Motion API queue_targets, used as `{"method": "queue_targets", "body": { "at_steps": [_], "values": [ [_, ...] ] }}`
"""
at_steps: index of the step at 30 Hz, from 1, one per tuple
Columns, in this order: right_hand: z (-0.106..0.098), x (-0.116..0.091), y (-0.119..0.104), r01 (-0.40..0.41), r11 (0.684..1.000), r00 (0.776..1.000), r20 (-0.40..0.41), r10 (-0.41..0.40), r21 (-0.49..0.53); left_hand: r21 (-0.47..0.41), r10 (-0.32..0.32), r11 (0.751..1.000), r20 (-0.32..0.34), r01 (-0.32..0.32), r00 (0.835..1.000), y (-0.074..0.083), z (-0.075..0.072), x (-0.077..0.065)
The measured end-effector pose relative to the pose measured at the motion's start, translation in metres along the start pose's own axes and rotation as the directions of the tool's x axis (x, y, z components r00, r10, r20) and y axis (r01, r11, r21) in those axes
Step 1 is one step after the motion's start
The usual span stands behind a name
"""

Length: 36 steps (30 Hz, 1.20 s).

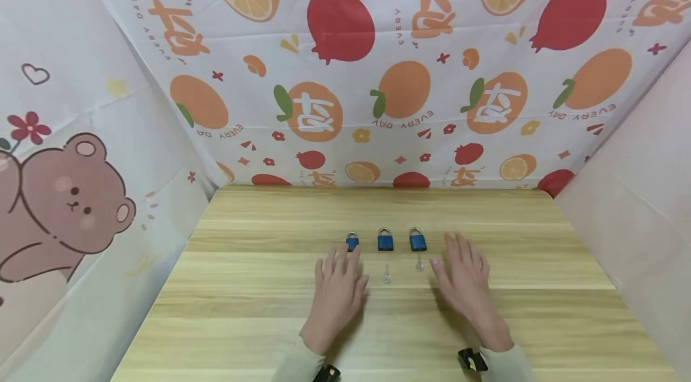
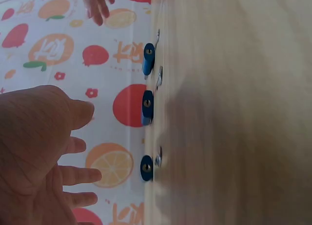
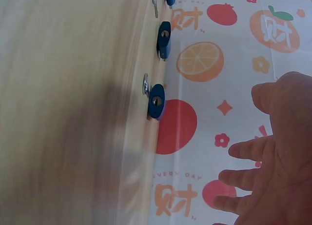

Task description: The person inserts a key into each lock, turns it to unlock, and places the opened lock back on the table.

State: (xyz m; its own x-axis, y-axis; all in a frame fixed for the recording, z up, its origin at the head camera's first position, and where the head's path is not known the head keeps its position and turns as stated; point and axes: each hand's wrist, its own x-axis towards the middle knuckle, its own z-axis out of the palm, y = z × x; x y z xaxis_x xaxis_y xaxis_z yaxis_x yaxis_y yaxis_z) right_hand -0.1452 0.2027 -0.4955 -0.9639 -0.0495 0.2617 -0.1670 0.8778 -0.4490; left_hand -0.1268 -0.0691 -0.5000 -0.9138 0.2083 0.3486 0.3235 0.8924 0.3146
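Note:
Three blue padlocks stand in a row on the table: a smaller left padlock (image 1: 352, 244), a middle padlock (image 1: 385, 243) and a right padlock (image 1: 418, 243). Their shackles look closed and point to the back; keyholes show in both wrist views. One silver key (image 1: 387, 274) lies before the middle padlock and another key (image 1: 419, 263) before the right one. A third key (image 2: 158, 156), by the small padlock, is covered in the head view by my left hand (image 1: 337, 289), whose extended fingers overlap that padlock's base. My right hand (image 1: 465, 280), fingers extended, hovers right of the right padlock, holding nothing.
The light wooden table (image 1: 243, 286) meets a fruit-printed cloth (image 1: 345, 100) along its back edge. A cloth with a bear print (image 1: 81, 208) hangs at the left, and a plain pale cloth (image 1: 642, 190) at the right. Dark straps (image 1: 472, 360) circle both wrists.

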Motion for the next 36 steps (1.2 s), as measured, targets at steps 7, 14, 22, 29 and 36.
{"method": "queue_targets", "body": {
  "at_steps": [7,14,22,29,36],
  "values": [
    [-0.007,0.006,0.002,-0.007,1.000,1.000,0.007,0.007,-0.006,-0.029,0.025,0.999,0.037,-0.024,0.999,0.011,-0.002,0.009],
    [-0.016,0.014,0.009,-0.008,1.000,1.000,0.003,0.008,-0.021,-0.022,0.060,0.998,0.068,-0.058,0.996,0.022,0.002,0.019],
    [-0.024,0.021,0.020,-0.013,1.000,1.000,-0.005,0.013,-0.026,0.007,0.100,0.995,0.102,-0.101,0.990,0.034,0.012,0.028],
    [-0.030,0.022,0.031,-0.033,0.999,0.999,-0.008,0.033,-0.033,0.022,0.131,0.991,0.118,-0.134,0.984,0.045,0.020,0.030],
    [-0.046,0.023,0.045,-0.076,0.995,0.997,-0.021,0.075,-0.059,0.036,0.146,0.988,0.144,-0.152,0.979,0.057,0.023,0.035]
  ]
}}
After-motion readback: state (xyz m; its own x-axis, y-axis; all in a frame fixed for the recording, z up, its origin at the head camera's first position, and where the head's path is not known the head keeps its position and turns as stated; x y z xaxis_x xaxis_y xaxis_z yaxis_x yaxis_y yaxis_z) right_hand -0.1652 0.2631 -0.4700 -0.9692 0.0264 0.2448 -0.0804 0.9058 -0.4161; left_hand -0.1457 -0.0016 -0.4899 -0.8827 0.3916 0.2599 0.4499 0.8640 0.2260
